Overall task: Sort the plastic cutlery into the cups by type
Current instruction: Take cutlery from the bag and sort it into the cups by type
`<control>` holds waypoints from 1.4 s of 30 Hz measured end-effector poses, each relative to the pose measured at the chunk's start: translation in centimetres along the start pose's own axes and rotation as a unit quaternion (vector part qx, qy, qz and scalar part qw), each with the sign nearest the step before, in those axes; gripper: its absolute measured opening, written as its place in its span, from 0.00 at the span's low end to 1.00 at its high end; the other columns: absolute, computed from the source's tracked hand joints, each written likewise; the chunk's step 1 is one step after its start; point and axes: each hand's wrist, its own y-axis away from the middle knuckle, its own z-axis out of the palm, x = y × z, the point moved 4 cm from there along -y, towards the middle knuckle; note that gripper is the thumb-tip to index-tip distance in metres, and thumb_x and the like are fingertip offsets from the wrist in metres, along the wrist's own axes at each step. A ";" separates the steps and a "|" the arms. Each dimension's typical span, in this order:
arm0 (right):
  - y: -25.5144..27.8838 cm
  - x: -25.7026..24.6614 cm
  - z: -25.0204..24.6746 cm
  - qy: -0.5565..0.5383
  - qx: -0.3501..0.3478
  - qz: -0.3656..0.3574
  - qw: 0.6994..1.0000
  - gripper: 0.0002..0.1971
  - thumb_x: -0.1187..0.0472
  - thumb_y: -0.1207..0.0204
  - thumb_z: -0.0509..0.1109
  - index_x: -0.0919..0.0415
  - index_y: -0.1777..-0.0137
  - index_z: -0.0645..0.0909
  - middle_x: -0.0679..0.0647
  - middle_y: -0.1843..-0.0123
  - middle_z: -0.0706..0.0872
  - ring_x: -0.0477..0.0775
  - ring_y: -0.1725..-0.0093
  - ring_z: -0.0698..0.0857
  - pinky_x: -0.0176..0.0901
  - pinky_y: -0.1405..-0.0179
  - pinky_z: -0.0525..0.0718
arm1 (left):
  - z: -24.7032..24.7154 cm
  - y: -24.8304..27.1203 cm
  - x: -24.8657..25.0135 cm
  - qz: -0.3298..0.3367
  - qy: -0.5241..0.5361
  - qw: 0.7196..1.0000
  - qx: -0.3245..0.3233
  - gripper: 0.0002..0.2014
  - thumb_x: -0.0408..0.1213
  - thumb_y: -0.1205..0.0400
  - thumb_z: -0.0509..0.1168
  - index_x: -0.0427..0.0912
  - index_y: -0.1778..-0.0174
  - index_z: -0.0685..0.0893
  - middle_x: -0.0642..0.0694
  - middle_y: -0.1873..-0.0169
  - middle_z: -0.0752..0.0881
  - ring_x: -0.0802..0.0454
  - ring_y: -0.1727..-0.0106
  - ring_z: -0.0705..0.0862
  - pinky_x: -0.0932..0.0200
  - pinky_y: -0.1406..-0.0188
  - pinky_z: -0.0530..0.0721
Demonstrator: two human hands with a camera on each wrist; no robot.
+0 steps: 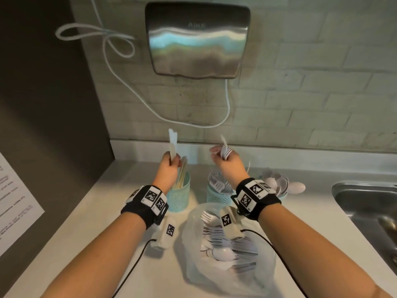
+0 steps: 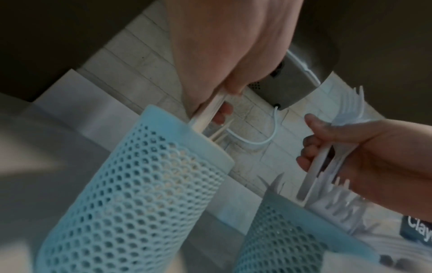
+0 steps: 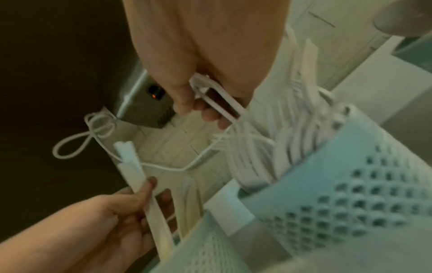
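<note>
My left hand (image 1: 170, 161) grips a few white plastic knives (image 1: 173, 141), blades up, just above the left teal mesh cup (image 1: 178, 197), which holds more knives. From the left wrist, the knife handles (image 2: 208, 109) hang at that cup's rim (image 2: 163, 125). My right hand (image 1: 222, 155) grips a bunch of white forks (image 1: 224, 147) above the middle teal cup (image 1: 218, 197), which is full of forks. The right wrist view shows the fork handles (image 3: 222, 105) over the middle cup (image 3: 350, 184). A third cup (image 1: 283, 197) on the right holds spoons (image 1: 277, 183).
A clear plastic bag (image 1: 193, 263) of mixed spoons and forks lies on the counter in front of the cups. A steel sink (image 1: 365, 203) is at the right. A hand dryer (image 1: 197, 39) with a white cord hangs on the tiled wall.
</note>
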 end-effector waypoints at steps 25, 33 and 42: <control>1.8 -0.5 -7.2 0.437 0.131 0.009 0.890 0.28 0.46 0.25 0.70 0.66 0.32 0.76 0.68 0.35 0.75 0.66 0.36 0.75 0.54 0.36 0.74 | 0.1 0.1 -1.8 -0.059 -0.218 0.973 -0.047 0.07 0.37 0.20 0.65 0.37 0.57 0.85 0.40 0.60 0.88 0.41 0.55 0.85 0.54 0.56 0.79; 1.6 -0.4 -6.3 0.419 0.029 0.014 0.907 0.14 0.61 0.16 0.57 0.71 0.44 0.80 0.69 0.49 0.87 0.68 0.49 0.85 0.51 0.53 0.81 | 0.0 0.5 -1.3 -0.041 -0.183 0.982 -0.028 0.07 0.34 0.20 0.67 0.38 0.48 0.85 0.46 0.59 0.84 0.46 0.55 0.81 0.55 0.52 0.75; 0.4 0.2 -3.2 0.516 -0.081 0.024 0.853 0.24 0.48 0.23 0.67 0.64 0.34 0.75 0.63 0.39 0.80 0.63 0.41 0.81 0.52 0.44 0.81 | -0.3 0.6 -2.4 -0.054 -0.225 0.972 -0.043 0.10 0.33 0.21 0.67 0.39 0.44 0.84 0.42 0.52 0.87 0.45 0.52 0.82 0.54 0.51 0.76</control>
